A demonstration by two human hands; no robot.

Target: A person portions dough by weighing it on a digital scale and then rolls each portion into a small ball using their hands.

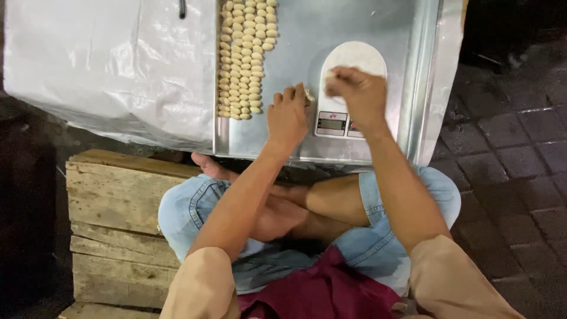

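Nearest the camera, the person sits cross-legged on a wooden pallet (112, 195), knees in blue denim shorts, both forearms reaching forward onto a metal tray (295, 35).

The left hand (287, 115) rests palm-down on the tray floor, just left of the small white digital kitchen scale (348, 88). Its fingers are curled, and a pale scrap of dough (308, 94) shows at the fingertips, pinched against the scale's left edge; how firmly it is held cannot be told.

The right hand (357, 91) hovers over the front half of the scale's platform, fingers bunched and pointing down. It is blurred, so whether it grips a piece or only presses down cannot be told. Of the two hands, the right is directly above the platform; the left is beside it, almost touching.

Farther out, to the left of both hands, rows of small shaped dough pieces (245, 53) lie packed side by side. The block's long axis runs away from the person toward the tray's far end, and its near end lies just left of the left fingers. Beyond the tray's left wall spreads a white plastic sheet (112, 65).
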